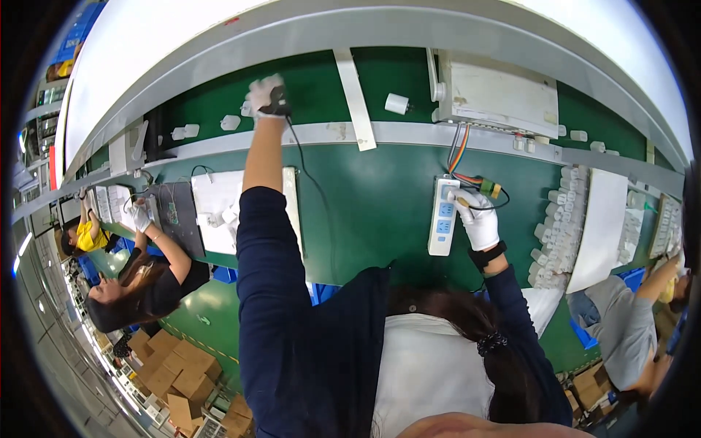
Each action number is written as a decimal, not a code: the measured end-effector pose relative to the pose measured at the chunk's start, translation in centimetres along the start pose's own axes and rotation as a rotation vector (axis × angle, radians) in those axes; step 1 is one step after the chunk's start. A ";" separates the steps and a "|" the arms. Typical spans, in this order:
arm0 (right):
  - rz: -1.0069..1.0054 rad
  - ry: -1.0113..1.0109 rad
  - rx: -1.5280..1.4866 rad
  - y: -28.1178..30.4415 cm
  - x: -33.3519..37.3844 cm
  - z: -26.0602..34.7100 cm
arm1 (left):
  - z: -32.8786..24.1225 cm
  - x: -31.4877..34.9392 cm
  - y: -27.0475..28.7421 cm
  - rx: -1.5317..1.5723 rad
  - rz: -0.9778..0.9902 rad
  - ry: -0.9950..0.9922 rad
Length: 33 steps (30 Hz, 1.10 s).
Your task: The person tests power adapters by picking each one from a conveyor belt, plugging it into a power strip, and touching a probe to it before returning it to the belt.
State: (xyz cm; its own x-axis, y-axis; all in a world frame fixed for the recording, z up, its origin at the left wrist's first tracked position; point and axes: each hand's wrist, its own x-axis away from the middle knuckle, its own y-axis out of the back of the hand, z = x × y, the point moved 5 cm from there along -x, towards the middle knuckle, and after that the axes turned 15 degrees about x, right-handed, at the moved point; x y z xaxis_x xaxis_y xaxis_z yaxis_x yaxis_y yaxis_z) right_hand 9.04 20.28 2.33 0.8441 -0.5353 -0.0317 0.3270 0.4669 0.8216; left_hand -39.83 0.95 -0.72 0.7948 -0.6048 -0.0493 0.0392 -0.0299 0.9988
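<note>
My left hand (264, 96), in a white glove, stretches over the green conveyor belt (314, 80) beyond the rail. A dark piece with a black cord (307, 157) lies against it; blur hides whether the fingers grip anything. Small white adapter-like blocks (230, 123) sit beside that hand. My right hand (478, 220), also gloved, is closed at the upper end of a white power strip (441, 237) with blue sockets. A thin black cable (505, 196) loops from a green connector (496, 190) into its fingers. Coloured wires (459, 150) run up from there to a white box (500, 91).
Another white block (397, 104) rests on the belt, past a white crossbar (354, 98). Rows of white blocks (558, 226) stand at the right of the green table (372, 197). Co-workers sit on both sides, one in black (146, 285) at left. Cardboard boxes (175, 365) are stacked behind.
</note>
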 end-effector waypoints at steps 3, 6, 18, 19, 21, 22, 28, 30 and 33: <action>0.082 -0.052 -0.014 0.0 -0.5 0.4 | 7.4 2.5 -4.1 -0.152 0.145 0.262; 0.105 -0.119 -0.014 -0.1 0.3 -0.2 | 5.3 2.8 -3.0 -0.114 0.220 0.178; 0.031 -0.242 -0.034 0.5 6.4 -1.0 | -18.1 20.0 1.3 1.779 0.444 0.143; 0.037 -0.264 -0.061 0.4 7.0 -1.2 | -20.8 22.3 2.1 1.799 0.519 0.093; 0.031 -0.290 -0.091 0.9 8.5 -1.4 | -24.9 26.3 1.4 1.755 0.582 -0.059; 0.027 -0.284 -0.079 1.1 9.2 -1.5 | -26.5 27.4 1.7 1.749 0.587 -0.069; 0.016 -0.277 -0.086 1.6 12.1 -2.6 | -29.9 29.8 0.7 1.292 0.560 -0.174; 0.012 -0.274 -0.082 1.6 12.6 -2.9 | -30.2 30.4 0.9 1.219 0.497 -0.289; 0.019 -0.264 -0.075 1.7 12.5 -2.7 | -30.6 30.9 1.2 1.066 0.370 -0.494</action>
State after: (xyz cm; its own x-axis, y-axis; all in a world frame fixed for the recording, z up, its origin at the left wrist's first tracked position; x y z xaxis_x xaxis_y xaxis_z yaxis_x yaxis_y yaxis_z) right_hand 21.25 16.25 1.81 0.7133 -0.6866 0.1410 0.3509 0.5239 0.7761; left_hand 3.36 6.58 -1.09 0.3291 -0.9442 0.0106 -0.8379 -0.2869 0.4643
